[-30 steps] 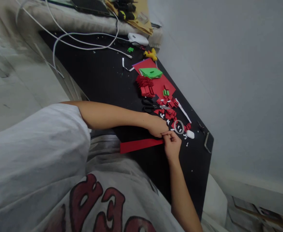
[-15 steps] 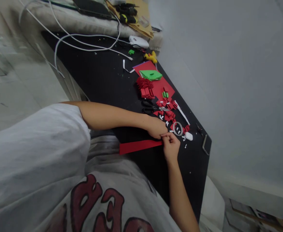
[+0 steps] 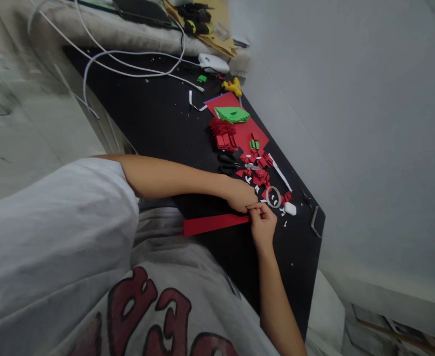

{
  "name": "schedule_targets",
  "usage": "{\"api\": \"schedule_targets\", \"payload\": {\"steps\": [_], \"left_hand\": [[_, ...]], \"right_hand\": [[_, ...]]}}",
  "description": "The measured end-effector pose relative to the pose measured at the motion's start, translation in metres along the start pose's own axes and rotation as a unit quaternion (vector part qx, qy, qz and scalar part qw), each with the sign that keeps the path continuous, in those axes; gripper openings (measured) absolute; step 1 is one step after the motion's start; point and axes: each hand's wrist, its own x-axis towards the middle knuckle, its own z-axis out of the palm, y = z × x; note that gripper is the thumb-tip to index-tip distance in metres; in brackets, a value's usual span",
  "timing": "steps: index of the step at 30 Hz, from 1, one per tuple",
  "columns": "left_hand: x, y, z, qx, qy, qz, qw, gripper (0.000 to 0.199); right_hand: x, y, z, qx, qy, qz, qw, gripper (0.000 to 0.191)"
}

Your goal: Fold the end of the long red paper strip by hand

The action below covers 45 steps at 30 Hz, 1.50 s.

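A long red paper strip (image 3: 213,225) lies across the near edge of the black table, its right end pinched between my two hands. My left hand (image 3: 241,195) is closed at that end, with its fingers mostly hidden beneath the back of the hand. Thumb and fingertips of my right hand (image 3: 264,225) press together on the same end, touching the left hand. Just beyond my hands are a ring-shaped roll of tape (image 3: 273,197), small white paper bits and folded red paper pieces (image 3: 261,177). Black-handled scissors (image 3: 227,169) lie beyond my left wrist.
Stacked red folded paper (image 3: 224,136) and a green paper stack (image 3: 232,114) rest on red sheets (image 3: 245,132). A yellow-handled tool (image 3: 232,87), a white device (image 3: 213,64) and looped white cables (image 3: 135,75) lie farther off. A phone (image 3: 317,221) is near the right corner, beside the wall.
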Motion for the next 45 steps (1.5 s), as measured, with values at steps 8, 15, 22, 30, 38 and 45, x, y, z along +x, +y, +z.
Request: {"api": "schedule_targets", "payload": {"steps": [8, 15, 22, 30, 38, 45], "left_hand": [[-0.0009, 0.002, -0.0027, 0.017, -0.015, 0.003, 1.0, 0.018], [-0.001, 0.0027, -0.0031, 0.027, -0.022, 0.001, 0.999, 0.019], [-0.0014, 0.0036, -0.005, 0.043, -0.032, 0.01, 0.999, 0.022], [-0.0009, 0.0025, -0.0029, 0.032, -0.023, 0.007, 0.999, 0.021], [-0.0008, 0.0033, -0.0041, 0.023, -0.031, -0.008, 0.999, 0.02], [-0.0017, 0.0045, -0.0053, 0.032, -0.028, -0.003, 0.999, 0.019]], "right_hand": [[0.0003, -0.0004, -0.0004, -0.004, 0.0, 0.0, 1.0, 0.017], [-0.0001, -0.0008, -0.0007, 0.011, 0.0, 0.019, 1.0, 0.018], [0.0003, -0.0023, -0.0002, -0.003, 0.001, 0.009, 1.0, 0.018], [0.0007, -0.0017, -0.0002, 0.003, 0.002, 0.012, 1.0, 0.019], [0.0002, -0.0015, 0.0, 0.001, 0.004, 0.007, 1.0, 0.02], [0.0009, 0.0004, -0.0001, -0.002, 0.003, -0.002, 1.0, 0.019]]}}
